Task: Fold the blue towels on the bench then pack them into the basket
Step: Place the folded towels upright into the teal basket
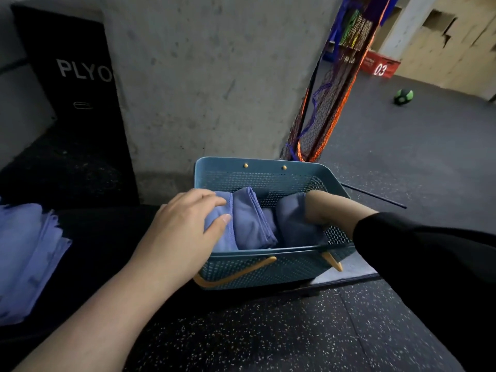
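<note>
A teal mesh basket (pixel 268 269) with orange handles stands in front of me. Inside it are folded blue towels: one at the left (pixel 249 224) and one at the right (pixel 292 221). My left hand (pixel 185 224) lies on the left towel, with straight fingers and thumb pressing on the cloth. My right hand (pixel 319 208) reaches into the basket from the right. Its fingers are hidden behind the right towel, and only the wrist and the black sleeve show. A loose pile of blue towels (pixel 26 259) lies on the black bench (pixel 107 232) at the far left.
A grey concrete pillar (pixel 201 89) rises right behind the basket. A black plyo box (pixel 80 103) stands at the back left. Netted poles (pixel 330 103) lean at the pillar's right. A green ball (pixel 403 96) and a red box (pixel 379 67) sit far right on the speckled floor (pixel 241 334).
</note>
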`<control>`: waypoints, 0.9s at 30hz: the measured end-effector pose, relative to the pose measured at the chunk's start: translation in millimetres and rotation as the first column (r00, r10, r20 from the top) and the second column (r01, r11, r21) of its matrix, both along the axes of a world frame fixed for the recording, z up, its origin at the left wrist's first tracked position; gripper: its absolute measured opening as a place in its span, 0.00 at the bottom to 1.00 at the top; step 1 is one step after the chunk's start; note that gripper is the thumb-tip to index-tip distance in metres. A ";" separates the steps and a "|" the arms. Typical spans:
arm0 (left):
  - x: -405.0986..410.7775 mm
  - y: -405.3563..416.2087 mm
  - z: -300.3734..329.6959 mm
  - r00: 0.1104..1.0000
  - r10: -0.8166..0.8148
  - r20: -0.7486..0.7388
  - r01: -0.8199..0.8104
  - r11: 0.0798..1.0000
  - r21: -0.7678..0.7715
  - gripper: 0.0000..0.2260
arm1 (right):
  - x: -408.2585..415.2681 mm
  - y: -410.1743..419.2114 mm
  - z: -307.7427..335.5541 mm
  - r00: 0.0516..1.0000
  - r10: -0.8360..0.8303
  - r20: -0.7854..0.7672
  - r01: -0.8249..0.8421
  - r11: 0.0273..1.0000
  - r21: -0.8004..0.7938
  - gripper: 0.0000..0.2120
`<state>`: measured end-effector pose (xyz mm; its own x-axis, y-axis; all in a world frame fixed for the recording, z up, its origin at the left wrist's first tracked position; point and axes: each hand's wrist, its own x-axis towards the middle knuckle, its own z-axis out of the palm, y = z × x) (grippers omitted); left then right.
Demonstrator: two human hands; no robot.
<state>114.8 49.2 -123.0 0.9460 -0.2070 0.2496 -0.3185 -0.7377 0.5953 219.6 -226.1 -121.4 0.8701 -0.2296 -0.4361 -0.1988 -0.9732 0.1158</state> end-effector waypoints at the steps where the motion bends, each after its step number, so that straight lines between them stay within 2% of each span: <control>1: 0.5 0.6 0.1 1.000 0.001 -0.004 -0.001 1.000 -0.007 0.25 | -0.8 -0.3 0.4 0.998 0.055 0.037 -0.054 0.998 -0.018 0.15; 3: 1.1 0.9 1.6 1.000 0.006 -0.014 -0.006 1.000 -0.019 0.21 | 0.3 -0.9 -1.7 0.959 0.243 0.148 -0.220 0.963 -0.154 0.12; 5: 0.7 0.5 1.9 1.000 0.008 -0.005 -0.008 1.000 -0.020 0.20 | 4.4 -3.2 -7.1 0.889 0.370 0.269 -0.318 0.923 -0.217 0.07; 8: -0.3 -0.5 1.0 1.000 0.003 0.002 -0.003 1.000 -0.011 0.19 | 3.4 -3.3 -13.3 0.856 0.392 0.335 -0.339 0.918 -0.207 0.07; 12: 1.3 -0.9 -1.6 1.000 0.014 0.028 -0.014 1.000 -0.016 0.19 | 2.0 -6.9 -9.6 0.790 0.381 0.480 -0.299 0.923 -0.241 0.16; 14: 1.5 -1.8 -2.4 0.999 0.017 0.039 -0.016 1.000 -0.018 0.19 | 4.8 -5.1 -4.4 0.762 0.363 0.536 -0.326 0.930 -0.167 0.11; 15: 1.8 -2.3 -3.1 0.999 0.017 0.043 -0.016 1.000 -0.015 0.19 | 5.6 -3.8 -1.4 0.805 0.340 0.485 -0.332 0.937 -0.105 0.08; 17: 3.4 -2.8 -5.3 0.999 0.012 0.052 -0.012 1.000 -0.010 0.19 | 3.5 -0.9 -0.1 0.927 0.293 0.233 -0.301 0.954 -0.004 0.10; 18: 4.7 -2.9 -6.4 0.998 0.013 0.057 -0.012 1.000 -0.010 0.17 | 1.2 -0.6 -1.4 0.959 0.260 0.110 -0.265 0.964 0.026 0.12; 19: 5.7 -3.0 -7.0 0.998 0.019 0.057 -0.019 1.000 -0.013 0.15 | 0.1 -1.2 -1.8 0.974 0.223 0.049 -0.226 0.973 0.056 0.13; 21: 6.5 -2.1 -7.6 0.998 0.030 0.054 -0.029 0.999 -0.031 0.12 | 4.5 -4.9 0.7 0.974 0.188 0.126 -0.201 0.974 0.101 0.13; 23: 5.4 -0.6 -6.9 0.998 0.032 0.053 -0.029 0.998 -0.052 0.12 | 7.5 -4.4 10.1 0.933 0.163 0.321 -0.214 0.968 0.130 0.14; 25: 2.9 2.8 -5.2 0.998 0.037 0.051 -0.034 0.997 -0.070 0.13 | 6.5 3.4 23.5 0.881 0.100 0.462 -0.231 0.943 0.238 0.13; 27: 1.6 8.8 -3.6 0.996 0.057 0.069 -0.051 0.995 -0.084 0.13 | 1.6 19.0 34.2 0.843 0.054 0.536 -0.284 0.890 0.356 0.12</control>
